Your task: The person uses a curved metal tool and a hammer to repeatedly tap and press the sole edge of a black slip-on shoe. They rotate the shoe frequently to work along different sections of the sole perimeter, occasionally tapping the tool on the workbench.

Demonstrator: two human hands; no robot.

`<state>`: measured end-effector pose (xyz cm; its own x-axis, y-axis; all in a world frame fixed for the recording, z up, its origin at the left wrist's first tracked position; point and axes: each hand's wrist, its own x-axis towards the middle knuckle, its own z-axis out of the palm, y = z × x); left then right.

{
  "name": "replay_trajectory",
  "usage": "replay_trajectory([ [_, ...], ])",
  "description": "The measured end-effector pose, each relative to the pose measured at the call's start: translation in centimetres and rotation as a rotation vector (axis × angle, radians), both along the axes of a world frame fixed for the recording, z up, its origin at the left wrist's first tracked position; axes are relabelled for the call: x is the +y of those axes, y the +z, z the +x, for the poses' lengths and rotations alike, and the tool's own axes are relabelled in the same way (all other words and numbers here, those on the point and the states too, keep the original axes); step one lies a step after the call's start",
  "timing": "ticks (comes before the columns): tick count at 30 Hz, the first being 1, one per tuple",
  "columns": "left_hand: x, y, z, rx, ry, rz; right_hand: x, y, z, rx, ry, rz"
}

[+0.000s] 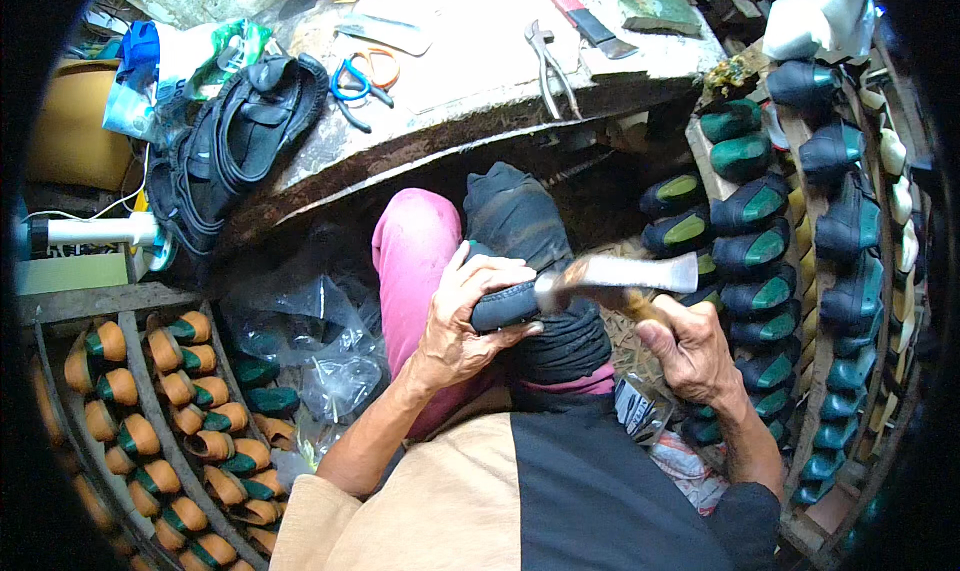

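In my lap, my left hand (462, 311) is wrapped round a black shoe (505, 306), its fingers on top and its thumb along the near side. My right hand (692, 349) grips the wooden handle of a hammer (635, 273) with a long, flat metal head. One end of that head meets the shoe's end, or hangs just over it; I cannot tell which. Beneath the shoe, a dark cloth (520, 216) covers my right leg, while a pink trouser leg (415, 241) shows on the left.
Ahead, a worn bench (450, 31) bears pincers (545, 66), a red-handled knife (590, 21), scissors (362, 76) and black sandals (250, 121). Racks of tan shoes (135, 436) flank me at left, and dark green-lined shoes (750, 246) at right. Clear plastic bags (335, 361) lie by my left leg.
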<state>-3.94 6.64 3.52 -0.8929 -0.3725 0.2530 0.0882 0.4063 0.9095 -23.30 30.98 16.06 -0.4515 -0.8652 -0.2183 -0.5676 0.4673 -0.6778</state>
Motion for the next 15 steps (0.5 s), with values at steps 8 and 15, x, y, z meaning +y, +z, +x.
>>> replay_trajectory([
  [8,0.0,-0.7,-2.0,0.03,-0.186,-0.271,2.3,0.0,-0.5,0.28,0.04,0.013],
  [15,-1.9,3.9,-4.3,-0.12,-0.122,-0.159,2.3,-2.6,2.0,-0.217,-0.295,-0.469],
])
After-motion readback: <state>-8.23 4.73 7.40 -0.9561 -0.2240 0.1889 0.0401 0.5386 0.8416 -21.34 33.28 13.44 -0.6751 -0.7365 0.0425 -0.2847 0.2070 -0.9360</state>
